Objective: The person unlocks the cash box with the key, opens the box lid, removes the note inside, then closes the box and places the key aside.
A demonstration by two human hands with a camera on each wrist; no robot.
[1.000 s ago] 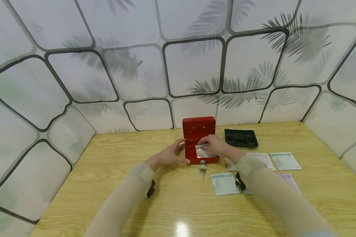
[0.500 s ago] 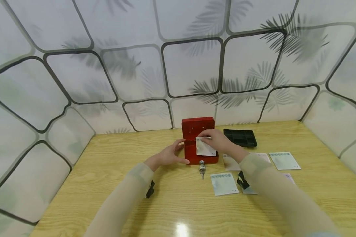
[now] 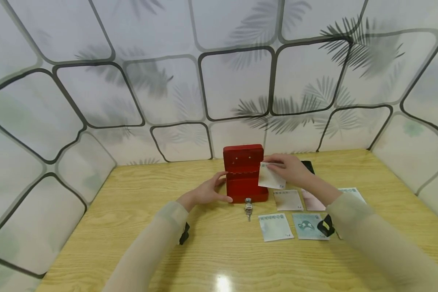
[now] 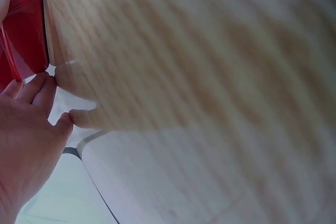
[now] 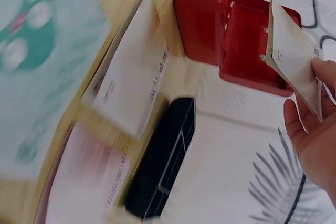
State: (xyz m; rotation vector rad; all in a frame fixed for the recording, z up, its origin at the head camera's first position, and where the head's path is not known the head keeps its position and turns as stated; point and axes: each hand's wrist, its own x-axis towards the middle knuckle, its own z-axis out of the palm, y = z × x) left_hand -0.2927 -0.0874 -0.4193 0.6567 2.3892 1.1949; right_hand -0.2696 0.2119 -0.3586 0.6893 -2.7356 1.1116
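A small red cash box (image 3: pixel 242 188) stands with its lid up near the wall, and no notes show inside it. At its left side my left hand (image 3: pixel 206 191) rests with spread fingers, the thumb at the front corner. In the left wrist view, the fingertips (image 4: pixel 46 80) touch the red box (image 4: pixel 26 30). My right hand (image 3: pixel 292 169) pinches a thin stack of pale paper notes (image 3: pixel 271 177) between thumb and fingers, just right of the box. Its printed edge shows in the right wrist view, where the stack (image 5: pixel 294 51) hangs tilted in front of the lid.
Keys (image 3: pixel 248 211) hang at the box's front lock. Several square note stacks lie to the right, among them a pale one (image 3: pixel 275 227), a teal one (image 3: pixel 308 227) and a pink one (image 3: pixel 313 201). A black compartment tray (image 5: pixel 163 161) is mostly behind my right hand in the head view.
My right hand has lifted the note stack out of the red cash box and carried it to the right. The left hand has stayed at the box's left side.
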